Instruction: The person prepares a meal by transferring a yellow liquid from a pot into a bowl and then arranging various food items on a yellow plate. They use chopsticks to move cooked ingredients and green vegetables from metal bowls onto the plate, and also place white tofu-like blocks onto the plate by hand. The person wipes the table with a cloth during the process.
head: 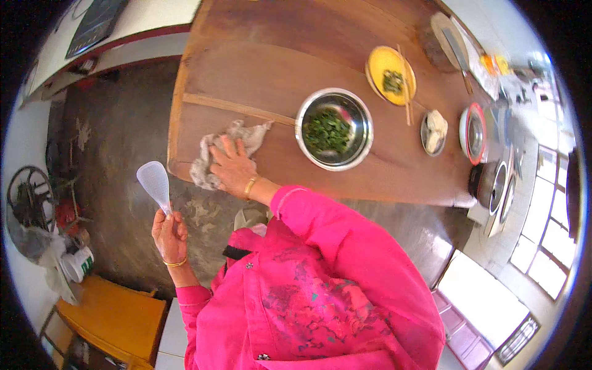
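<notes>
My left hand (pixel 170 236) grips the handle of a translucent plastic rice paddle (pixel 154 182), its blade pointing up, over the floor beside the table. Fingers spread, my right hand (pixel 235 167) presses down on a crumpled, greyish cloth (pixel 203 159) at the near left corner of the wooden table (pixel 259 69). To the right of the cloth stands a steel bowl (pixel 300 138) with chopped green leaves (pixel 327 131) in it. The part of the cloth under my palm is hidden.
Farther right are a yellow plate (pixel 386 58) with chopsticks (pixel 408 92), a small bowl of dough (pixel 435 129), a red-rimmed basin (pixel 464 134) and a pot (pixel 483 187). A cleaver (pixel 455 48) lies on a round chopping block (pixel 444 30). An orange-brown cabinet (pixel 115 319) stands lower left.
</notes>
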